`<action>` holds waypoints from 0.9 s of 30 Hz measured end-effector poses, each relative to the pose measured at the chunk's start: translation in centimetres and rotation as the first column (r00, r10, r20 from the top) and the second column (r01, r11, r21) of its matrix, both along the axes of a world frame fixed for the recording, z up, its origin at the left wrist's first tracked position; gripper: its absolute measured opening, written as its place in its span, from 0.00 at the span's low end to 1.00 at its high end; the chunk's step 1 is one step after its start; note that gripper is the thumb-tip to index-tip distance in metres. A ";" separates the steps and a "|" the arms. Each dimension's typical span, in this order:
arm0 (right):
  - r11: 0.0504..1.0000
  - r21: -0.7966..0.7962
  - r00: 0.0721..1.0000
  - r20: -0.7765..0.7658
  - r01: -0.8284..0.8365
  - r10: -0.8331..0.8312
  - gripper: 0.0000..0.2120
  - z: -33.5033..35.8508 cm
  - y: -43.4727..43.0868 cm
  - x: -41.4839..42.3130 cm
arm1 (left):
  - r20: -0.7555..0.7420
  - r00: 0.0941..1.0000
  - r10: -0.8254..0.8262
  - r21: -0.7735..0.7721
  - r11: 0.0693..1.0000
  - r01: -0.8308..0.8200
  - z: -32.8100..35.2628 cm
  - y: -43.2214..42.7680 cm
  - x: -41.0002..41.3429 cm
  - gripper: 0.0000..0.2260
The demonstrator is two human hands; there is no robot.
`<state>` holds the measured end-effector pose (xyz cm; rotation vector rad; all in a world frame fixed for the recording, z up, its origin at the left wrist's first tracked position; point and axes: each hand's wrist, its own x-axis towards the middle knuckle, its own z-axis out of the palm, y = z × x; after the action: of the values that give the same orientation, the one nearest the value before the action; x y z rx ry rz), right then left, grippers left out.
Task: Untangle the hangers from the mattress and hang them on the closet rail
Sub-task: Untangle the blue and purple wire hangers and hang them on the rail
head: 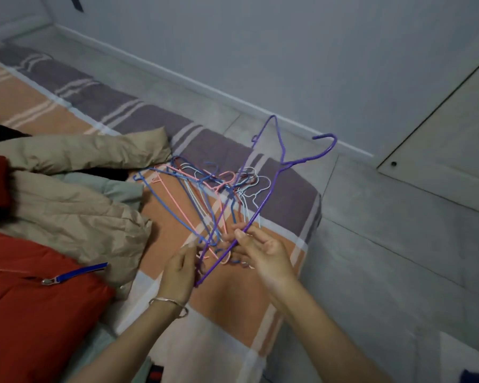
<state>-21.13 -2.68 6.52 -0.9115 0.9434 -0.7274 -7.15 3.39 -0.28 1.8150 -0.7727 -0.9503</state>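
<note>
Nearest, the left hand (181, 265) pinches the low corner of the purple hanger (256, 214), its grip clamped there, probably to steady it. The right hand (260, 251) closes on the hanger's long bar, likely to draw it free. That bar slants up and away to the right, with the hook pointing right. Beyond, the tangled hangers (202, 197) lie on the mattress (288, 194).

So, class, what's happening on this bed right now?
A person is working a purple hanger loose from a tangled pile of hangers lying on the striped mattress. The right hand pinches its bottom wire, and the left hand holds the lower corner. The hook end is raised above the pile. A red jacket and a beige coat lie alongside.
</note>
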 end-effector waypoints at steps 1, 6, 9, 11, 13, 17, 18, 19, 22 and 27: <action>0.998 -0.051 1.000 -0.009 0.023 -0.023 0.07 2.3 -0.3 -1.0 | -0.043 0.996 -0.083 -0.011 0.997 0.083 2.5 -0.7 -0.8 0.18; 0.938 -0.264 0.973 0.005 0.225 -0.232 0.05 15.0 -1.6 -7.6 | -0.033 0.834 -0.550 -0.149 0.828 0.540 15.6 -3.6 -6.6 0.20; 0.843 -0.418 0.926 -0.010 0.339 -0.377 0.04 22.9 -1.0 -12.5 | 0.002 0.697 -0.717 -0.234 0.677 0.698 23.5 -4.8 -11.4 0.22; 0.767 -0.509 0.885 -0.019 0.392 -0.465 0.03 28.0 0.2 -16.0 | 0.069 0.617 -0.784 -0.292 0.575 0.764 28.8 -5.1 -14.8 0.21; 0.684 -0.578 0.837 -0.005 0.445 -0.548 0.02 32.7 1.7 -19.7 | 0.118 0.563 -0.818 -0.359 0.493 0.792 33.8 -5.0 -18.2 0.20; 0.509 -0.698 0.741 0.046 0.503 -0.669 0.02 41.8 6.4 -27.1 | 0.230 0.484 -0.845 -0.481 0.333 0.811 43.0 -3.4 -26.1 0.19; 0.463 -0.728 0.717 0.056 0.505 -0.694 0.02 43.9 7.8 -29.0 | 0.253 0.464 -0.849 -0.507 0.292 0.811 45.2 -2.8 -28.2 0.19; 0.420 -0.755 0.695 0.067 0.505 -0.716 0.02 46.0 9.2 -30.9 | 0.274 0.442 -0.854 -0.531 0.249 0.810 47.3 -2.0 -30.3 0.20; 0.314 -0.816 0.646 0.093 0.485 -0.758 0.03 51.4 13.8 -36.4 | 0.335 0.382 -0.861 -0.576 0.133 0.806 53.1 1.0 -36.7 0.20; 0.164 -0.886 0.535 0.107 0.434 -0.838 0.08 57.6 22.2 -45.3 | 0.385 0.284 -0.878 -0.646 -0.037 0.762 60.6 7.0 -47.4 0.19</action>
<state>-66.43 19.48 64.08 -1.5866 1.4430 -1.9994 -54.56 10.35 60.28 0.2727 -1.9607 -1.1680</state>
